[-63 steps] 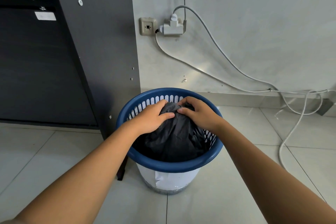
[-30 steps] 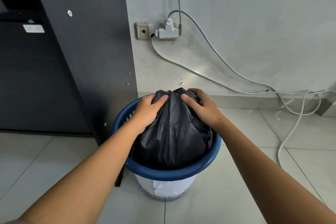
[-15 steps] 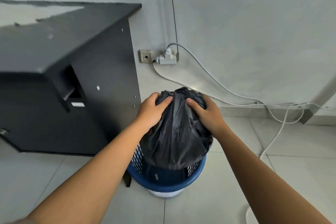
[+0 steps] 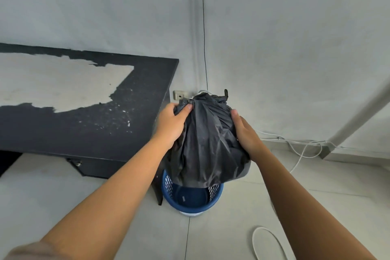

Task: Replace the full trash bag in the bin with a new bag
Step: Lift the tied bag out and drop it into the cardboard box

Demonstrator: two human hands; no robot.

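Gripping either side, both hands (image 4: 172, 124) hold the black bag (image 4: 207, 143) above the bin (image 4: 193, 207).

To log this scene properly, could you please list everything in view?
trash bag: one, black, held in the air just above the bin
bin: one, blue with mesh sides, on the floor beside the desk, no bag inside
desk: one, black top with a large pale peeled patch, left
wall socket: one, off-white, on the wall behind the bag
white cables: several, along the wall base at right; one loop on the floor, lower right
thin cord: one, dark, running up the wall
left hand: grips the bag's gathered top
right hand: holds the bag's right side
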